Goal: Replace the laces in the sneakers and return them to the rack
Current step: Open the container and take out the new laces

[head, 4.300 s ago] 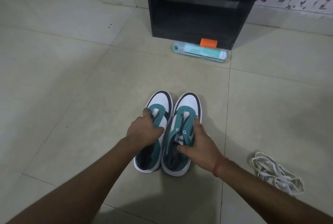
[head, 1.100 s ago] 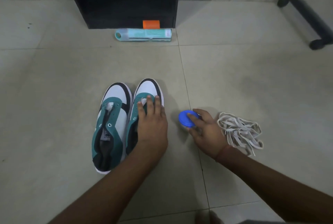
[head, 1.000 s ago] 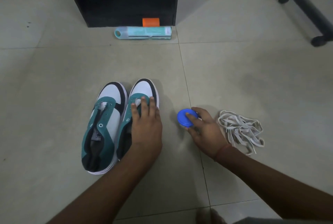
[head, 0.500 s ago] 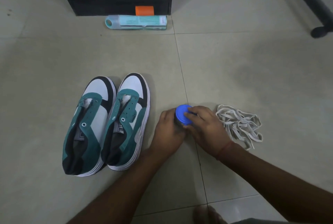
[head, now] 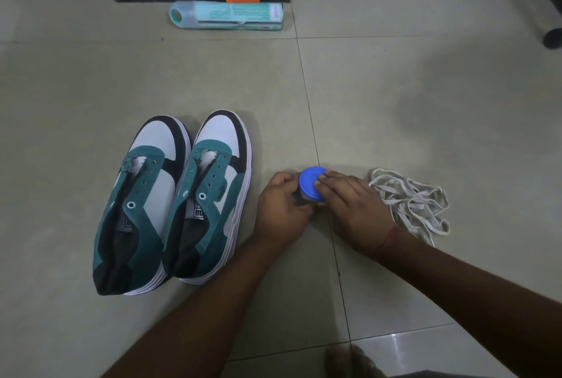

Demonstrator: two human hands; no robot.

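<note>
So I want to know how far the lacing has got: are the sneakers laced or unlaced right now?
Unlaced. Both sneakers show bare eyelets and open tongues, and the white laces lie in a loose pile on the floor, apart from them.

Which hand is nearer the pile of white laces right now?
Right. The right hand sits just beside the white laces, its fingers on the blue lid. The left hand grips the same container from the far side, toward the sneakers.

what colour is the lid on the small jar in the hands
Blue: the small jar's round lid is plain bright blue, seen in the head view.
</note>
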